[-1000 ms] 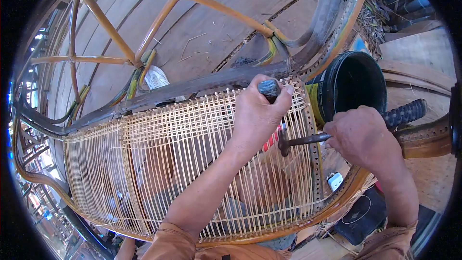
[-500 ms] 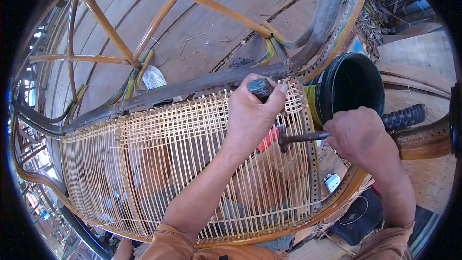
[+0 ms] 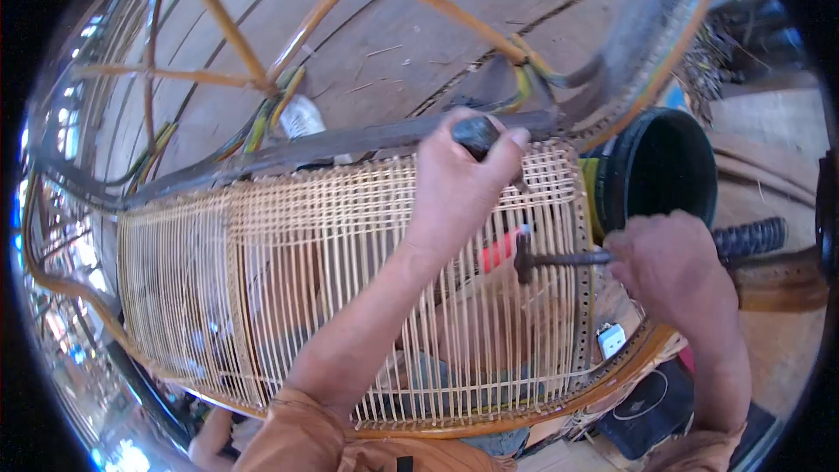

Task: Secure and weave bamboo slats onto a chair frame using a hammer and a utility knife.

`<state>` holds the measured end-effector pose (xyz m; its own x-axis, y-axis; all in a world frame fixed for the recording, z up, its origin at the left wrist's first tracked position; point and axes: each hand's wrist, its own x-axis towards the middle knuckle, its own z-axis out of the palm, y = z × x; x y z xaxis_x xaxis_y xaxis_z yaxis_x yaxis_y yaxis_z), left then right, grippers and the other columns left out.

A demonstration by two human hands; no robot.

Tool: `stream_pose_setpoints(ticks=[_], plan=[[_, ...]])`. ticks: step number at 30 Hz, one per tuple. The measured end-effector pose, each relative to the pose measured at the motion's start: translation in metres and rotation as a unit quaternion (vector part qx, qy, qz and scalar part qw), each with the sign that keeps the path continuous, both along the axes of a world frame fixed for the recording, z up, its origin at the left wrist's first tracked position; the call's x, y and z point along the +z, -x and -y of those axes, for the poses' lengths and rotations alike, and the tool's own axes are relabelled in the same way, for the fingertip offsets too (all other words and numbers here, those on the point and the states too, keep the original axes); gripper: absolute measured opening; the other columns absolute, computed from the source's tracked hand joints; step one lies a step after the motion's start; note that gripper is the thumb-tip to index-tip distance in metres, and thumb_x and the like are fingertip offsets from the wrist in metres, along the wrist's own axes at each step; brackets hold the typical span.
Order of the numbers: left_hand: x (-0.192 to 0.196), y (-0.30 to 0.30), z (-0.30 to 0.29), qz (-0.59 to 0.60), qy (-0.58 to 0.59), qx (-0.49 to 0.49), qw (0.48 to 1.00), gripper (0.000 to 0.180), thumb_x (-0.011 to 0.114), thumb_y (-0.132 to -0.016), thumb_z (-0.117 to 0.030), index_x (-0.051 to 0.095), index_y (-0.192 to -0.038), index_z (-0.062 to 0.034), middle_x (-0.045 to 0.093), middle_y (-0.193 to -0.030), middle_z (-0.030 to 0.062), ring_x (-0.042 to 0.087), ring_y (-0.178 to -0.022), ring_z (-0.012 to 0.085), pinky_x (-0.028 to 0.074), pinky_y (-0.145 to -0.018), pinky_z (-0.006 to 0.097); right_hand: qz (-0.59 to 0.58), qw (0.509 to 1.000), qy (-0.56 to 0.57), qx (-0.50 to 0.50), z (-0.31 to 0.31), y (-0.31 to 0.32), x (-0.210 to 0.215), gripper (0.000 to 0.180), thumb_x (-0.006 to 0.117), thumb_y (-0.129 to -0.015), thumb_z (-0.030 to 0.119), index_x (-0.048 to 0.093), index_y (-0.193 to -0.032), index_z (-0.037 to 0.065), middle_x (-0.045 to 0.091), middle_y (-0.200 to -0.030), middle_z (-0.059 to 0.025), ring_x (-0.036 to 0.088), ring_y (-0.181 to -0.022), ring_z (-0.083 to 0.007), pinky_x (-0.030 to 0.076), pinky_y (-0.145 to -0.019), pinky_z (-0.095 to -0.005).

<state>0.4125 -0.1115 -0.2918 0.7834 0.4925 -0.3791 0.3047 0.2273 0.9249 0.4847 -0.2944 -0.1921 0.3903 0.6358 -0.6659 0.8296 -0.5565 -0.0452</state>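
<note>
Since a second ago our left hand [image 3: 454, 188] has slid up and a little left along the dark top rail [image 3: 350, 144], and our right hand [image 3: 669, 267] has drawn the hammer [image 3: 559, 258] slightly lower, its head now just right of the red-handled tool [image 3: 502, 249].

We grip a dark, rounded handle [image 3: 476, 133] in the left hand, fingers wrapped tight around it, right where the woven cane panel [image 3: 332, 253] meets the rail. Below that fist the red-handled tool pokes out; whether the left hand holds it too we cannot tell. Our right hand is closed around the hammer's shaft, with the ribbed black grip [image 3: 750, 239] sticking out to the right past our knuckles. The hammer's small dark head lies against the panel's strands, near its right edge.

The panel is stretched across a curved rattan frame [image 3: 489, 426]; its upper part is woven into a grid, while lower down and to the left only upright strands run. Through them we see our knees, blurred. Behind the rail, lighter rattan struts [image 3: 236, 35] cross over a wooden plank floor [image 3: 419, 44]. A black bucket [image 3: 660, 166] stands just right of the panel, close above our right hand. A small white object [image 3: 610, 339] sits by the frame's lower right corner, near a dark bag [image 3: 647, 406].
</note>
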Motion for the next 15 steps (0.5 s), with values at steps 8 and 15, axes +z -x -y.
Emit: stream_pose_setpoints(ticks=[8, 15], plan=[[-0.001, 0.061, -0.041, -0.073, -0.064, 0.026, 0.995, 0.021, 0.068, -0.081, -0.022, 0.058, -0.080, -0.0035, 0.053, -0.061, -0.0026, 0.048, -0.054, 0.0043, 0.041, -0.051, 0.022, -0.053, 0.996, -0.076, 0.015, -0.017, 0.023, -0.023, 0.013, 0.067, -0.075, 0.021, 0.060, -0.073, 0.009, 0.058, -0.069, -0.0075, 0.059, -0.068, -0.0266, 0.043, -0.062, -0.0378], [-0.013, 0.068, -0.030, -0.045, -0.096, -0.007, 0.994, 0.019, 0.069, -0.082, -0.019, 0.057, -0.086, -0.0042, 0.056, -0.066, -0.0035, 0.046, -0.055, 0.0012, 0.037, -0.049, 0.018, -0.104, 0.989, -0.107, -0.016, -0.031, 0.027, -0.027, 0.014, 0.065, -0.077, 0.021, 0.061, -0.077, 0.008, 0.059, -0.071, -0.0096, 0.060, -0.070, -0.0289, 0.046, -0.062, -0.0406]])
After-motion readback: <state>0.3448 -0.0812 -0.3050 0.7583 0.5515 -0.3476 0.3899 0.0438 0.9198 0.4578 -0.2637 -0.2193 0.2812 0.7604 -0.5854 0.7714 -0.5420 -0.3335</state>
